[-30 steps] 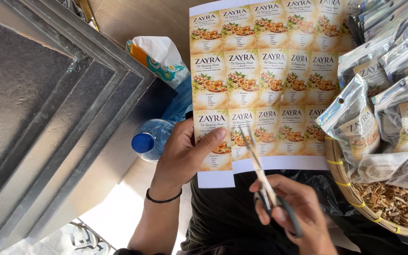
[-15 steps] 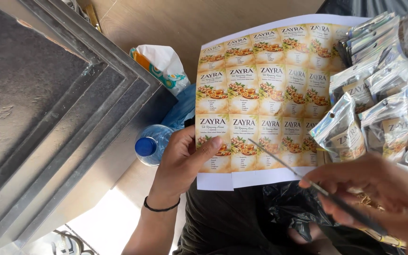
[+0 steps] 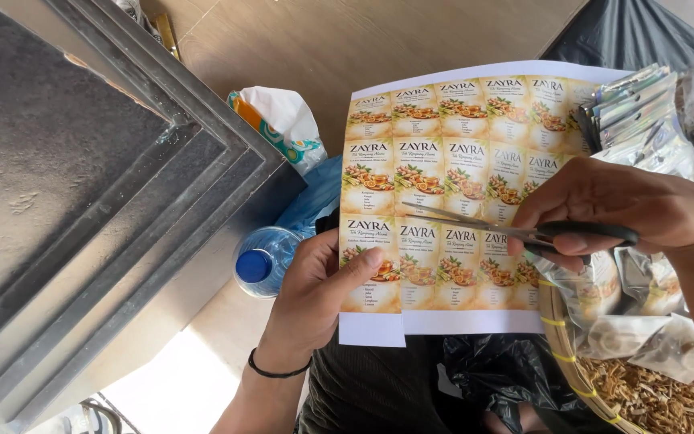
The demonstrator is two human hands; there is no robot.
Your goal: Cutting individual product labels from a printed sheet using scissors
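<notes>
Steps of dark stone [image 3: 82,201] fill the left side, so the printed label sheet [image 3: 451,201] is held up in the free middle. The left hand [image 3: 315,293] pinches its near left corner to keep it flat. The right hand [image 3: 628,213] grips scissors [image 3: 483,227], blades almost closed, lying across the sheet; a woven basket [image 3: 560,354] crowds the right edge.

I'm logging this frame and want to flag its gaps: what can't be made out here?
Head view only:
- Right hand: wrist cut off by the right edge; its fingers hide the scissors handles.
- Label sheet: right columns hidden behind that hand and the foil pouches.
- Woven basket: cut off by the bottom and right edges.
- Water bottle: body partly behind the left hand.
</notes>
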